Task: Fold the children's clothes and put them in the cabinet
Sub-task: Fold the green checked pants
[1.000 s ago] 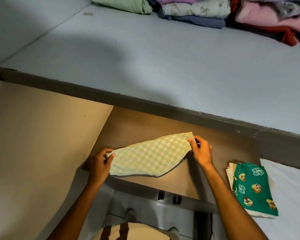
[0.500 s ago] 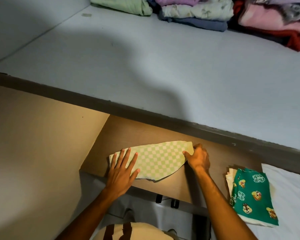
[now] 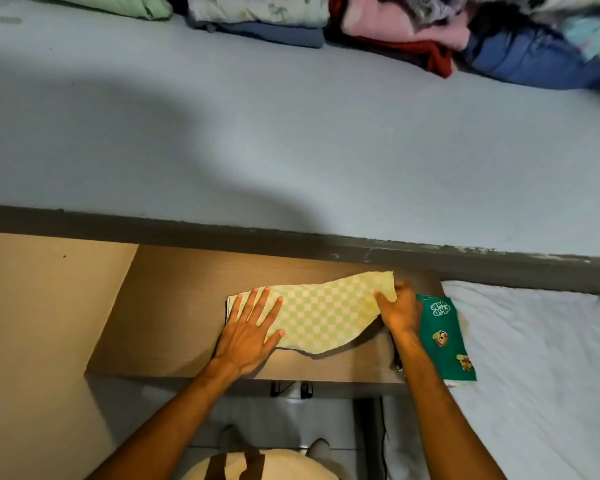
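Observation:
A green-and-white checked garment (image 3: 326, 313) lies flat on a brown wooden shelf (image 3: 174, 306). My left hand (image 3: 252, 329) rests flat on its left end with the fingers spread. At the garment's right corner, my right hand (image 3: 400, 311) pinches the cloth edge. A folded dark green piece with cartoon prints (image 3: 445, 339) lies just right of my right hand, partly on the white sheet.
A grey shelf (image 3: 291, 140) spans the upper view, with piles of folded clothes (image 3: 378, 19) along its back. A tan panel (image 3: 39, 323) stands at the left. A white sheet (image 3: 541, 368) covers the lower right.
My left hand let go of the garment's left end and now lies flat on it with spread fingers. My right hand stays at the right corner. The view shifted right.

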